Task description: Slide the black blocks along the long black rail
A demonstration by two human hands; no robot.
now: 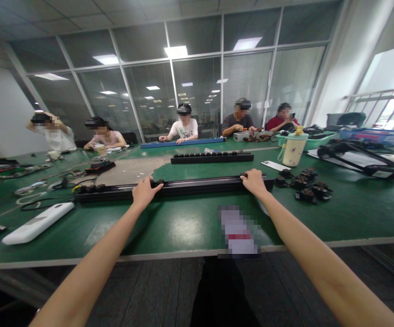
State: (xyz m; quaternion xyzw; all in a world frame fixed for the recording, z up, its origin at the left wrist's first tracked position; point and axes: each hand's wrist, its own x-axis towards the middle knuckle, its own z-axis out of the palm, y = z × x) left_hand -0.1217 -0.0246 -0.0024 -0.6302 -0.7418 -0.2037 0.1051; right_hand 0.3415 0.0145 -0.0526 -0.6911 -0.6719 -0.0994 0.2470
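A long black rail (197, 186) lies crosswise on the green table in front of me. My left hand (144, 191) is closed on it left of its middle, thumb stretched along the top beside a small black block (157, 183). Near the right end, my right hand (253, 181) grips the same rail, its fingers bent over the top and partly hidden. Cables (84, 184) come off the rail's left end. Behind it rests a second, shorter black rail (213, 157) with several small black blocks along its top.
Several small black parts (307, 186) lie right of the rail, near a phone (275, 166) and a cream cup (292, 152). A white device (40, 222) is at front left, a blurred pale item (239, 234) at the table edge. Several people sit across, one touching a blue bar (183, 143).
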